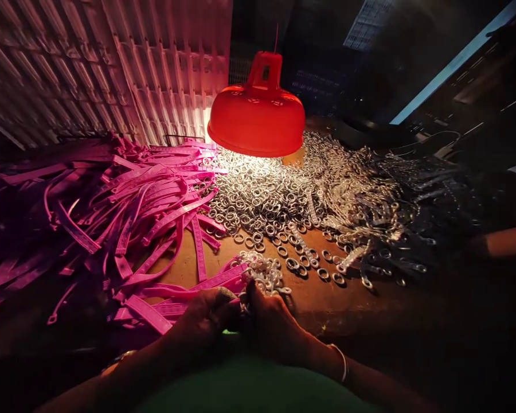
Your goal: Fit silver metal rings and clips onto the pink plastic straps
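My left hand (208,312) is closed at the table's near edge, its fingers pinching a pink strap (226,277). Right beside it, my right hand (272,322) is also closed, fingertips meeting the left ones. What lies between the right fingers is too dark and small to make out. Just beyond both hands sits a small heap of pale metal rings and links (264,269). More pink straps (148,312) run under and past my left wrist.
A large pile of pink straps (155,195) spreads over the left side. Loose metal rings (258,201) are heaped in the middle, with chain-like metal pieces (356,189) to the right. A red lamp (257,120) hangs low above. Another person's forearm (509,241) reaches in at right.
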A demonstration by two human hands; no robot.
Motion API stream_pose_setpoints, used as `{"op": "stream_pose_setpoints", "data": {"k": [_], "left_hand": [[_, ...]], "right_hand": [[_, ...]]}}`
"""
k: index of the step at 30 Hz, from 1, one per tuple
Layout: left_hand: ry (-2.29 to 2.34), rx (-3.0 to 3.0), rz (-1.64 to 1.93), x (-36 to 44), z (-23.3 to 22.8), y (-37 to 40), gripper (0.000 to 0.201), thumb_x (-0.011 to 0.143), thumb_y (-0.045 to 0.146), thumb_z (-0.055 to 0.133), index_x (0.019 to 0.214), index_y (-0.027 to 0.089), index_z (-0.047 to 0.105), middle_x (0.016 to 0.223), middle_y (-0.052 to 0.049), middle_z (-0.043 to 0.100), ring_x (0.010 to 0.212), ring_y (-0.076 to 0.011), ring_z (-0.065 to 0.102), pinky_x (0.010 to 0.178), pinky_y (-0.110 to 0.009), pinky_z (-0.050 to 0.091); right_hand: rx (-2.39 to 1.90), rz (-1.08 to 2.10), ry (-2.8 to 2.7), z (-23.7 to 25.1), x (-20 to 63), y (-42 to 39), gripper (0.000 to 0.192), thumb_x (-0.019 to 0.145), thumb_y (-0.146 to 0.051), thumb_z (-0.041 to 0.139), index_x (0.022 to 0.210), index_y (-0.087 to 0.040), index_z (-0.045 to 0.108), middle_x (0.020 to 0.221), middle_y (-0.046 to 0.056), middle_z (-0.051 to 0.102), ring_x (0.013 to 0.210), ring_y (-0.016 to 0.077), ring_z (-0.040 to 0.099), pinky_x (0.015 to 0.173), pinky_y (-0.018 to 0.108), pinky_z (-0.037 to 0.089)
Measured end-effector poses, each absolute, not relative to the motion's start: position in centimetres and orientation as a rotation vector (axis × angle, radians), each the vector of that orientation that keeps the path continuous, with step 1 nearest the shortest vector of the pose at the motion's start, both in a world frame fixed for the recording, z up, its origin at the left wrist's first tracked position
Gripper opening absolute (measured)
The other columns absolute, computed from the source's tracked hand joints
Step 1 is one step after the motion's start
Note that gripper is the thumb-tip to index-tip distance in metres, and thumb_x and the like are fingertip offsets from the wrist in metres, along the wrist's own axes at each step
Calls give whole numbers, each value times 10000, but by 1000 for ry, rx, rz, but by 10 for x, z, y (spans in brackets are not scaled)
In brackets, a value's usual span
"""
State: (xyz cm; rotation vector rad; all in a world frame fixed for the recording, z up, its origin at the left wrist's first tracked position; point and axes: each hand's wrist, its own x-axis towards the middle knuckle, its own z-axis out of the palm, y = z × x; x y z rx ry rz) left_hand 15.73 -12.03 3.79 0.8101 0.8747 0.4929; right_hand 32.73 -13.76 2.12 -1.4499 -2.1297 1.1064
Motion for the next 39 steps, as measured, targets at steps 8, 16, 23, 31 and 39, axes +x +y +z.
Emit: {"op": "stream_pose_setpoints", "data": {"k": [8,16,23,31,39], "left_hand": [[887,897,459,158,31,-131,466,705,572,620,653,124,503,559,18,452,490,-74,379,448,-209,279],[744,847,521,158,28,-127,414,777,479,596,600,133,456,539,41,372,478,-52,312,441,-208,224],[760,822,505,158,21,-122,425,747,494,623,607,141,431,558,43,372,506,-57,324,462,-207,239],[773,788,500,156,31,-124,371,737,441,656,657,111,506,588,35,409,532,-60,363,485,-194,282],[602,603,581,152,29,-116,218,752,317,682,688,116,628,612,0,562,592,-108,542,646,-265,441]], "right_hand": [[-1350,1328,-2205,34,330,-141,121,763,-170,487,718,-182,375,629,7,489,529,83,350,481,218,231],[-1279,1455,-2314,36,327,-129,155,708,-41,470,722,-169,384,649,-27,414,556,74,316,496,216,245],[-1202,1535,-2294,47,321,-117,247,672,22,462,721,-183,334,640,-50,365,562,68,297,486,201,247],[-1056,1317,-2556,48,330,-123,157,788,-16,439,890,-135,454,742,11,496,621,93,382,545,212,303],[-1233,1239,-2333,22,346,-129,190,903,-250,463,1062,-151,495,716,0,529,588,98,389,541,225,285]]}}
